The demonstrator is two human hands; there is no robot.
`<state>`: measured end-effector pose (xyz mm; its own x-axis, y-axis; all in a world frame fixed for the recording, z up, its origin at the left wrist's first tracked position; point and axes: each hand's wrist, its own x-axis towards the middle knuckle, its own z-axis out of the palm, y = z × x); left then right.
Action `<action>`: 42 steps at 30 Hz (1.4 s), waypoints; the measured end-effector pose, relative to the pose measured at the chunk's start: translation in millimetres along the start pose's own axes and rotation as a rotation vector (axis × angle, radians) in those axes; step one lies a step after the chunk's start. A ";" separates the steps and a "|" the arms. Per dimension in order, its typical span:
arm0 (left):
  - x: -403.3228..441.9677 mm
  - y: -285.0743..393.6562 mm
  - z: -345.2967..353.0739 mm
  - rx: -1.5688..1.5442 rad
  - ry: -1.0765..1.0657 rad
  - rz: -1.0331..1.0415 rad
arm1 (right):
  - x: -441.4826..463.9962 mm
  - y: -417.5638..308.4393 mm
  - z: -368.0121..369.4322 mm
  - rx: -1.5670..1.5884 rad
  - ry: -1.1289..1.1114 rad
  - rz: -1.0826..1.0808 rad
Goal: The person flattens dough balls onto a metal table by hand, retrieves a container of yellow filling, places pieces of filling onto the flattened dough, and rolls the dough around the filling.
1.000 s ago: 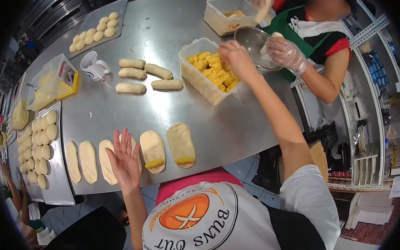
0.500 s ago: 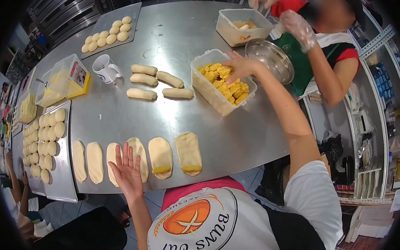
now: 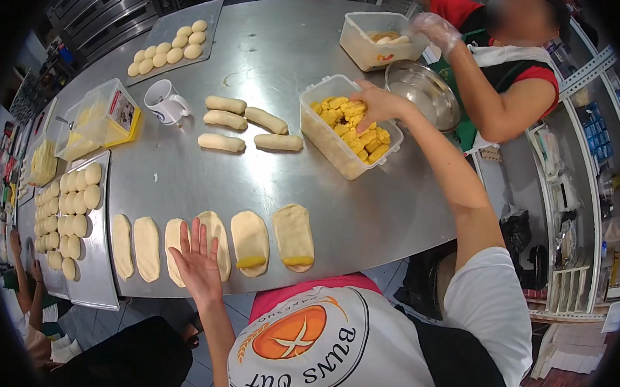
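So the left hand (image 3: 199, 266) is open, palm up, nothing in it, fingers spread over the third and fourth flat dough pieces (image 3: 250, 236), counting from the left. Can't tell if it touches them. The right hand (image 3: 376, 104) reaches into the clear tub (image 3: 340, 156) of yellow filling (image 3: 342, 118), fingers bent down onto the stuff at the far right side. Can't tell if it's actually gripping a piece.

There are six flat dough pieces in a row along the near edge of the metal table (image 3: 205, 188), and the two on the right each have a strip of filling (image 3: 252, 261) across the near end. Five rolled dough logs (image 3: 221, 142) lie just left of the tub, with a white mug (image 3: 164, 103) beyond them to the left. Round dough balls (image 3: 174, 56) sit on a board (image 3: 210, 21) at the far left, and loads more fill a tray (image 3: 98, 252) on the near left.

Right behind the tub there's a metal bowl (image 3: 427, 94) and a second tub (image 3: 363, 49), where a co-worker's gloved hand (image 3: 436, 32) is at the rim.
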<state>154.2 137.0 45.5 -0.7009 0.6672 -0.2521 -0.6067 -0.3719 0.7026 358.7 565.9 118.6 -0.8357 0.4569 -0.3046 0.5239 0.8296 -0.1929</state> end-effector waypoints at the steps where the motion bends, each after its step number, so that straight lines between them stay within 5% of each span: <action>1: 0.9 -0.1 -0.4 -0.005 0.000 0.000 | 0.3 1.3 1.0 0.008 0.012 -0.007; 10: 3.2 -0.3 -1.4 0.012 0.031 -0.009 | -12.9 -16.5 -4.8 -0.005 0.072 0.016; 16: 3.7 -1.8 -5.8 0.047 0.035 -0.014 | -38.5 -52.3 14.7 -0.307 0.387 0.237; 25: 3.7 -3.3 -5.7 0.058 0.032 -0.024 | -93.1 -42.8 18.3 0.030 0.542 -0.020; 34: 3.0 -5.1 -4.7 0.046 0.000 -0.045 | -101.1 -47.7 27.0 0.451 0.464 0.115; 37: 2.5 -5.4 -4.2 0.043 0.000 -0.045 | -96.2 -49.1 40.3 0.079 0.679 -0.016; 42: -0.4 -4.1 -6.2 0.047 -0.013 -0.040 | -91.0 -51.6 30.0 0.135 0.497 0.063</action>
<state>154.6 134.3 38.6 -0.6714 0.6893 -0.2720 -0.6156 -0.3145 0.7226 412.6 471.9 128.3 -0.7617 0.6294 0.1539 0.5651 0.7615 -0.3174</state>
